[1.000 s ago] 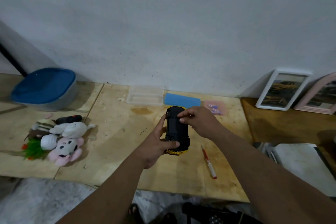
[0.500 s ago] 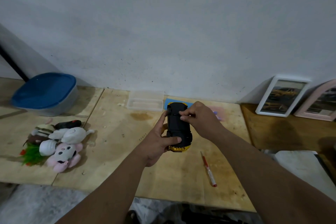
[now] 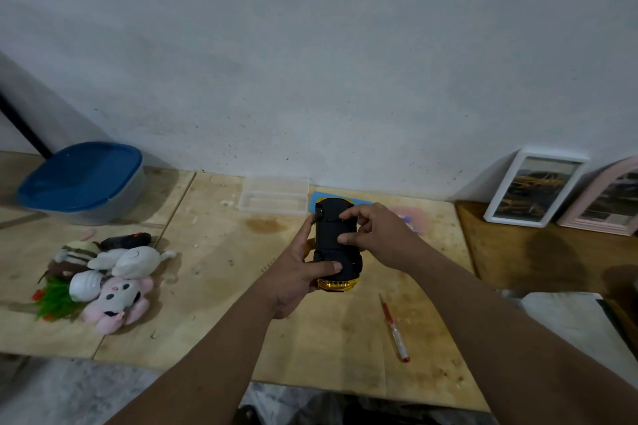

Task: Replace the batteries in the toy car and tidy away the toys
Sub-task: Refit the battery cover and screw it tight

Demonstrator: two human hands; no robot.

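Observation:
The toy car [image 3: 334, 245], yellow with a black underside, is held upside down above the wooden table [image 3: 214, 286]. My left hand [image 3: 297, 272] grips its left side, thumb across the near end. My right hand [image 3: 376, 238] curls over the right side, fingertips pressing on the black underside. A red and clear screwdriver [image 3: 393, 328] lies on the table near the front right. A heap of plush toys [image 3: 103, 276] sits at the left. I cannot make out any batteries.
A lidded blue container [image 3: 83, 179] stands at the back left. A clear plastic box [image 3: 274, 200] and a blue flat piece [image 3: 321, 197] lie against the wall. Two picture frames [image 3: 535, 190] lean at the right. A white object [image 3: 580, 321] sits at the right edge.
The view has tilted and the car sits slightly higher and farther from me. My right fingers have shifted along the underside, one now lower down. The left grip is unchanged.

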